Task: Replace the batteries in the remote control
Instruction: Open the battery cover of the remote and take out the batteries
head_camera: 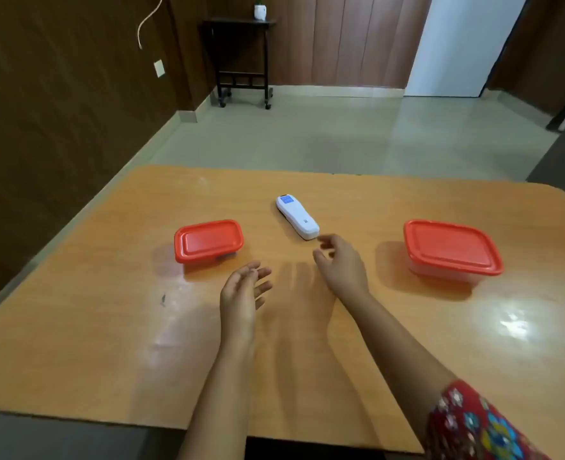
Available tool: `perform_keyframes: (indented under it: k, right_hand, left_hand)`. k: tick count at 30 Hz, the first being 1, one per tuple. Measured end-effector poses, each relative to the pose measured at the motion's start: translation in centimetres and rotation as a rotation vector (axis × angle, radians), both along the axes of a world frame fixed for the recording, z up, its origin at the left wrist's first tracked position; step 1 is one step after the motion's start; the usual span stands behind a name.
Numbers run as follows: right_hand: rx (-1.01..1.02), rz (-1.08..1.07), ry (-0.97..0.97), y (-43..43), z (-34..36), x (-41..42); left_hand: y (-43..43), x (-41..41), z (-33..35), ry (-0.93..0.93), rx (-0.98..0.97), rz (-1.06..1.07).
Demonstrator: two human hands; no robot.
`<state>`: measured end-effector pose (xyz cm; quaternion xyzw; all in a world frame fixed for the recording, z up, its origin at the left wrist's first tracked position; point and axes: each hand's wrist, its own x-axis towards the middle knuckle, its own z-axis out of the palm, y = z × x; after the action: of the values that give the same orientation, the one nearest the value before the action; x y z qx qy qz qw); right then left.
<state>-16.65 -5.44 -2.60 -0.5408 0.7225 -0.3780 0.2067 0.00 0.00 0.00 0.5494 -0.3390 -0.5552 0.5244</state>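
Observation:
A white remote control (297, 216) lies back side up in the middle of the wooden table (108, 327), a blue label at its far end. My right hand (341, 263) hovers just short of its near end, fingers apart and holding nothing. My left hand (244, 290) floats lower and to the left, palm turned inward, fingers spread, empty. No batteries show.
A small clear box with a red lid (208, 242) stands left of the remote. A larger red-lidded box (450, 249) stands to the right. Both lids are on. Beyond the table lie a tiled floor and a dark wheeled side table (241, 58).

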Motion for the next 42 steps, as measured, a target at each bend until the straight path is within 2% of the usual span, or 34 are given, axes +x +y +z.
perform_keyframes:
  k: [6,9,11,14,18,21,25,29,34,36,39,42]
  right_hand:
    - [0.186,-0.082,0.269,-8.1,-0.9,0.7]
    - [0.199,-0.087,0.376,-9.5,-2.1,0.1]
    - [0.184,-0.067,0.341,-9.7,-2.1,-0.1]
    - [0.055,-0.072,0.239,-8.0,-1.7,-0.1]
    - [-0.095,-0.052,-0.049,-2.1,0.1,0.4]
    - [-0.103,0.007,-0.212,3.5,1.2,0.4]
    - [-0.108,0.084,-0.209,10.1,1.2,0.1]
    - [-0.045,0.234,-0.217,13.2,1.1,-0.9]
    - [0.017,0.367,-0.221,13.4,1.4,-1.4]
    - [-0.01,0.276,-0.354,13.4,1.4,-0.8]
    - [0.017,0.035,-0.789,12.9,1.3,0.6]
    - [0.109,0.007,-1.083,12.1,1.2,1.6]
  left_hand:
    - [-2.2,-1.0,-0.7,0.004,-0.022,0.033]
    - [-2.9,-1.3,-1.0,-0.001,-0.019,-0.002]
    - [-3.3,-1.4,-1.2,-0.001,-0.009,-0.014]
    - [-3.3,-1.6,-1.1,-0.002,-0.003,-0.044]
    - [-2.9,-1.5,-0.7,-0.001,0.009,-0.053]
    - [-2.2,-1.2,-0.3,0.018,0.053,-0.059]
    - [-1.1,-0.8,0.3,0.127,0.143,-0.099]
    - [0.0,-0.2,0.8,0.306,0.239,-0.158]
    - [1.2,0.2,0.5,0.292,0.221,-0.155]
    - [1.5,0.2,0.3,0.321,0.204,-0.096]
    - [1.8,-0.5,0.1,0.456,0.252,-0.023]
    - [2.2,-1.9,0.4,0.534,0.299,-0.048]
